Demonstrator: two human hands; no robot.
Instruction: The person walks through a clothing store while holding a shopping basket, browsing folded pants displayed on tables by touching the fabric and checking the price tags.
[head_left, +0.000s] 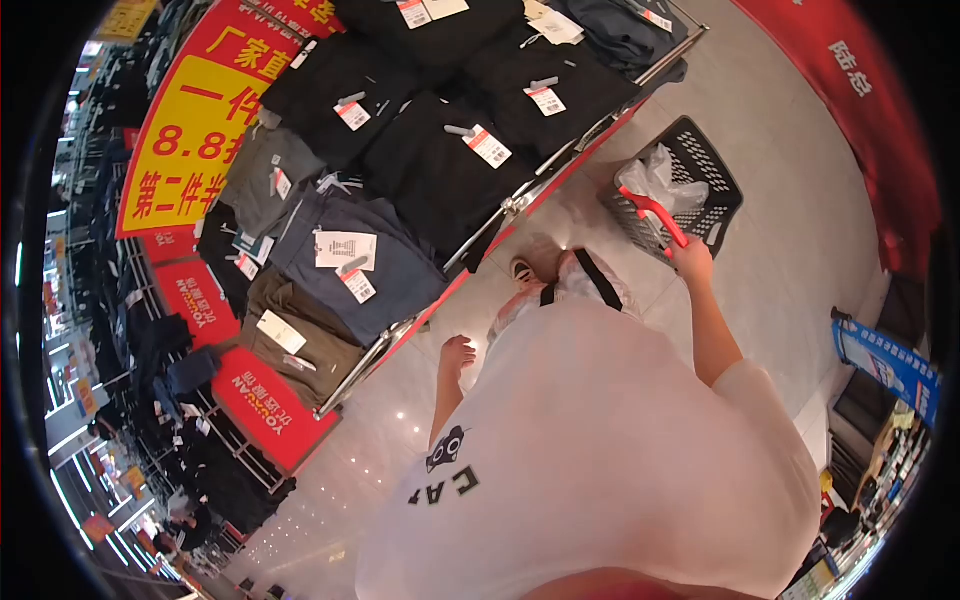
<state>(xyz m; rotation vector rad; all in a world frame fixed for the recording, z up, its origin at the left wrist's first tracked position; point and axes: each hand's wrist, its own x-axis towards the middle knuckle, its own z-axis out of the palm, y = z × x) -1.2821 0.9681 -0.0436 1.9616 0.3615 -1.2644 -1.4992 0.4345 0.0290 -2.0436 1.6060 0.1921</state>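
The red handle [652, 214] of a dark grey shopping basket [722, 165] is in my right hand [692, 262], whose fingers are wrapped round it. Inside the basket lies a crumpled clear plastic bag [672, 184]. My left hand [458, 352] hangs beside my body over the floor, near the metal edge of the clothes table; its fingers are partly curled, and whether they touch one another is too small to make out. Folded black trousers [440, 165], blue-grey trousers [350, 255] and brown trousers [300, 330] with white tags lie on that table.
A metal rail [370, 365] edges the table. Behind it stands a yellow and red sign [195, 140]. Red fabric [850, 90] hangs at the upper right, and a blue sign [885, 362] stands at the right. Pale tiled floor [770, 310] surrounds my feet.
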